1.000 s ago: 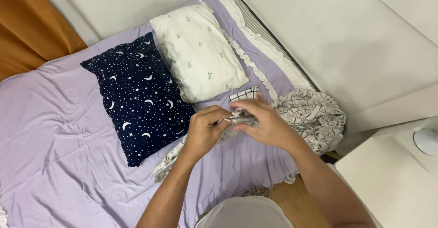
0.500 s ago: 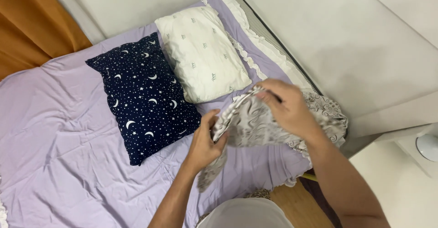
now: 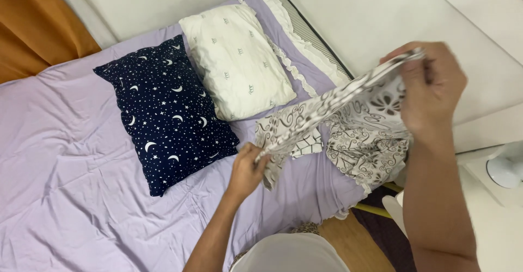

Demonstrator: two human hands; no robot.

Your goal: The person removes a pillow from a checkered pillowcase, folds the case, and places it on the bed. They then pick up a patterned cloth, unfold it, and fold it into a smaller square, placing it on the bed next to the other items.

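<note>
Hands hold a patterned grey-and-white cloth [image 3: 348, 114] stretched between them: the left hand [image 3: 248, 168] pinches its lower edge, low over the bed, and the right hand [image 3: 433, 89] grips the upper edge, raised near the white wall [image 3: 381, 16]. The cloth hangs above a lilac bedsheet [image 3: 65, 168]. Beyond lie a navy pillow with moons and stars [image 3: 166, 114] and, touching it, a white pillow [image 3: 237, 59]. An orange curtain [image 3: 38, 27] fills the far corner.

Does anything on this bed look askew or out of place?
Mostly the pillows: the navy star pillow and white pillow lie angled to the bed's edge. The patterned cloth, stretched between left hand and right hand, is crumpled.
</note>
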